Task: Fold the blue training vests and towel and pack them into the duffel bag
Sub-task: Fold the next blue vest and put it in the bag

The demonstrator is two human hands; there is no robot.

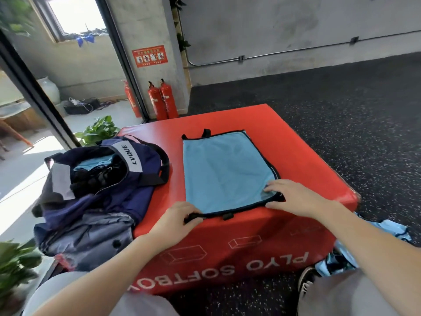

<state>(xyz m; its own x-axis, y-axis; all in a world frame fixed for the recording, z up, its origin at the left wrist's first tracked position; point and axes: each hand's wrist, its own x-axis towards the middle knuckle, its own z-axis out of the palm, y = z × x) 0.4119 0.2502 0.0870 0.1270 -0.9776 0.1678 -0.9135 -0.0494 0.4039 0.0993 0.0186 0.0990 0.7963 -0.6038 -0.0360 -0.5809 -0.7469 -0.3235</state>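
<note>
Your left hand (180, 217) has fingers curled on the black trim at the near-left corner of the blue vest (225, 172), and your right hand (293, 197) lies flat, fingers spread, pressing the near-right corner. The vest lies flat on the red soft box (303, 156), its near hem right at the box's front edge. That's the risk: pull toward yourself and the hem slides off the edge, dragging the fold crooked. The fabric looks slick, so lifting one corner ahead of the other could skew the layers. The duffel bag (127, 179) sits open just to the left, something blue already inside, its mouth slumping and perhaps snagging. More blue cloth (387, 233) lies on the floor by your right leg; don't step on it.
</note>
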